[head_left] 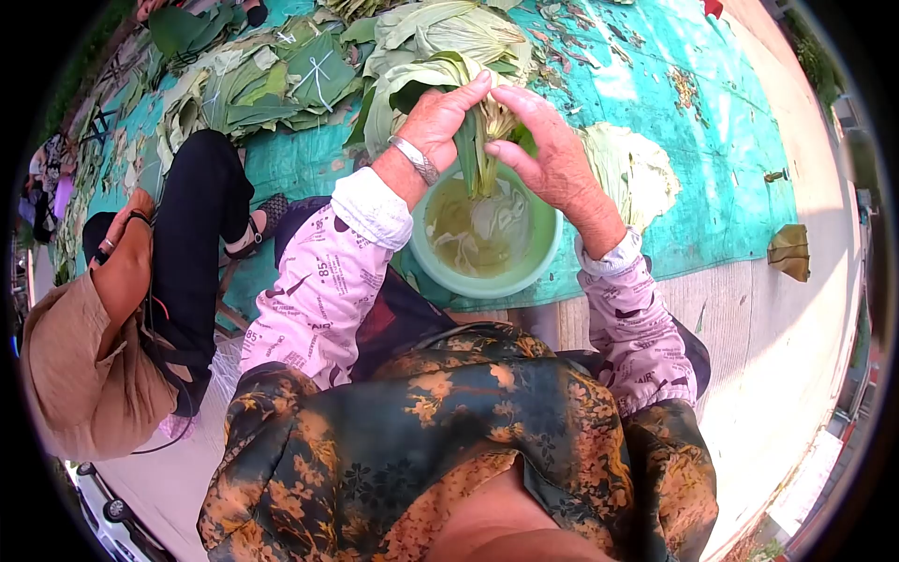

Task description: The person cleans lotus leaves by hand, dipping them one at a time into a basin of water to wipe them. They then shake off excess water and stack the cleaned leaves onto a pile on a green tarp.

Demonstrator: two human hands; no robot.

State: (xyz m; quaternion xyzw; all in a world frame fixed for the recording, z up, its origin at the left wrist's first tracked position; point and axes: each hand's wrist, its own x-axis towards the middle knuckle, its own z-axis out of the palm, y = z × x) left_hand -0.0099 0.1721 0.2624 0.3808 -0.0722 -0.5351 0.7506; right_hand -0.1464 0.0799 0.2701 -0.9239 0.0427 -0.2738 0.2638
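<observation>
A bundle of long green leaves (475, 169) hangs with its stem ends down over a pale green basin (482, 290) of cloudy water. My left hand (438, 124) grips the bundle from the left, thumb up along it, with the broad leaf part folding over behind. On the other side, my right hand (552, 155) curls its thumb and fingers around the stems; its far fingers are partly hidden. Behind my hands lies a larger pile of pale leaves (459, 36).
A teal tarp (712, 159) covers the ground, scattered with dry leaf scraps. Tied leaf bundles (314, 75) lie at the far left, and a flattened pale bundle (632, 173) sits right of the basin. Another person (103, 347) sits close on my left.
</observation>
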